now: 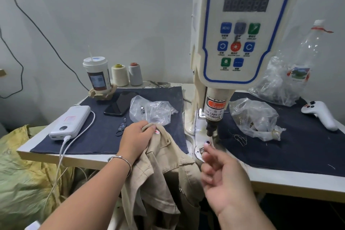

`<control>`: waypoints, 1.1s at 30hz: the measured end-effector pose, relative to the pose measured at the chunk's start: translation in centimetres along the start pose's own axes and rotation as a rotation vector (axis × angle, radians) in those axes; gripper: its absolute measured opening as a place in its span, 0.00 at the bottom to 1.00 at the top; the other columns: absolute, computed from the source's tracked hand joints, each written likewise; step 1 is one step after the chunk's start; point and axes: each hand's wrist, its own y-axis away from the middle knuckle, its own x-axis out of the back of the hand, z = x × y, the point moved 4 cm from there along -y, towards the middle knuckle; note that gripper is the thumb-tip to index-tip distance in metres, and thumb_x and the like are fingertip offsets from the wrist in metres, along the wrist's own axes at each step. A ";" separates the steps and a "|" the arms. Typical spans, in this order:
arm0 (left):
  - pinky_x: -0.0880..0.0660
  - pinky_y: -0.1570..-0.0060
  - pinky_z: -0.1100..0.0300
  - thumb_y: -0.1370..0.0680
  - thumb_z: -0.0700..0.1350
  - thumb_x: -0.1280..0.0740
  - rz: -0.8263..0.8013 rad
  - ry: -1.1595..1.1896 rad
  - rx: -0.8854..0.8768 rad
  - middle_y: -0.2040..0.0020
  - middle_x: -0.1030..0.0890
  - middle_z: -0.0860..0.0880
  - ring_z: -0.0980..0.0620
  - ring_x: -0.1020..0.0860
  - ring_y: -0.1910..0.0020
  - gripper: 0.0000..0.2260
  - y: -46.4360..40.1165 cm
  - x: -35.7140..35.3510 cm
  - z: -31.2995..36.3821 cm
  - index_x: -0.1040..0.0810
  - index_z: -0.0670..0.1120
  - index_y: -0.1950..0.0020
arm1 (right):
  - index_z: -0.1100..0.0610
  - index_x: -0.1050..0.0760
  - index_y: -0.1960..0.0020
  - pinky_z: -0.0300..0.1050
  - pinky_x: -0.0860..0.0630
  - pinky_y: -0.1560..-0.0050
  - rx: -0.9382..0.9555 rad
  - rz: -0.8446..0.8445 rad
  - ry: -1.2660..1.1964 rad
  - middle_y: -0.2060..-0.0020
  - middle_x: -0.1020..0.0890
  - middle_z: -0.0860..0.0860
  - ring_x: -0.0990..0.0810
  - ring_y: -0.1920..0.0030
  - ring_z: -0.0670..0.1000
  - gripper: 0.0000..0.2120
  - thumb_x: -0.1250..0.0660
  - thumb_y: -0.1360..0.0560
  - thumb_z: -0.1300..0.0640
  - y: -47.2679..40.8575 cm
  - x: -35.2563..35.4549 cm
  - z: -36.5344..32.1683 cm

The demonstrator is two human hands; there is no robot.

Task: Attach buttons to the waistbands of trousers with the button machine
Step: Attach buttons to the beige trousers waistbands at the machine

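Beige trousers (164, 170) hang over the table's front edge. My left hand (135, 138) grips their waistband on the dark cloth, left of the servo button machine (240, 30). A metal button (169, 140) sits on the waistband near that hand. The machine's punch head (211, 129) stands above its round base plate (198, 153), where a small button (207, 142) lies. My right hand (222, 173), blurred, hovers just in front of the plate with fingers loosely curled; whether it pinches anything I cannot tell.
A clear bag of buttons (151, 111) lies behind my left hand, another bag (255, 117) right of the machine. A power bank (71, 123) with cable, a phone (121, 102), a cup (98, 76), thread cones (119, 74) and a white handheld controller (321, 114) share the table.
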 end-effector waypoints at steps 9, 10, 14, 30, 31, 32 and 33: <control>0.39 0.69 0.54 0.32 0.47 0.36 0.022 0.139 -0.060 0.77 0.36 0.52 0.53 0.39 0.71 0.13 0.3 0.3 0.4 0.34 0.47 0.75 | 0.47 0.21 0.56 0.43 0.27 0.59 0.872 -0.227 1.400 0.55 0.21 0.48 0.23 0.59 0.50 0.12 0.39 0.26 0.63 -7.4 -14.5 0.4; 0.36 0.68 0.52 0.31 0.47 0.36 0.019 0.129 -0.057 0.77 0.33 0.50 0.53 0.37 0.70 0.13 0.2 0.4 0.3 0.31 0.46 0.74 | 0.46 0.21 0.54 0.43 0.29 0.58 0.873 -0.231 1.567 0.50 0.23 0.50 0.24 0.55 0.51 0.13 0.39 0.25 0.62 -9.1 -16.0 0.7; 0.28 0.60 0.43 0.28 0.46 0.35 0.033 0.103 -0.055 0.69 0.22 0.42 0.43 0.27 0.66 0.12 0.0 0.3 -0.2 0.23 0.39 0.66 | 0.47 0.21 0.42 0.48 0.31 0.45 0.801 -0.262 2.040 0.38 0.32 0.54 0.30 0.37 0.57 0.14 0.40 0.22 0.59 -14.5 -19.5 3.1; 0.38 0.68 0.56 0.32 0.51 0.39 0.064 0.149 -0.077 0.76 0.34 0.52 0.55 0.39 0.72 0.11 -0.4 0.0 -0.7 0.33 0.47 0.72 | 0.56 0.27 0.34 0.49 0.29 0.45 0.755 -0.070 2.235 0.36 0.32 0.56 0.30 0.37 0.58 0.21 0.33 0.26 0.62 -20.3 -22.1 5.2; 0.38 0.68 0.56 0.32 0.51 0.39 0.067 0.150 -0.074 0.75 0.34 0.51 0.54 0.38 0.71 0.12 -0.5 0.0 -0.7 0.33 0.45 0.71 | 0.56 0.27 0.34 0.49 0.28 0.44 0.747 -0.083 2.221 0.36 0.32 0.56 0.29 0.38 0.58 0.20 0.33 0.26 0.63 -20.4 -22.2 5.3; 0.37 0.67 0.56 0.32 0.51 0.39 0.070 0.146 -0.071 0.75 0.33 0.51 0.53 0.37 0.70 0.13 -0.5 0.0 -0.8 0.32 0.42 0.70 | 0.56 0.26 0.35 0.50 0.27 0.44 0.744 -0.094 2.207 0.36 0.32 0.56 0.28 0.39 0.58 0.20 0.34 0.26 0.63 -20.5 -22.2 5.4; 0.37 0.67 0.56 0.32 0.51 0.39 0.071 0.141 -0.071 0.74 0.32 0.50 0.53 0.37 0.70 0.14 -0.5 0.1 -0.8 0.32 0.41 0.69 | 0.56 0.26 0.35 0.50 0.26 0.43 0.752 -0.098 2.195 0.36 0.32 0.56 0.28 0.39 0.58 0.19 0.35 0.26 0.63 -20.5 -22.2 5.5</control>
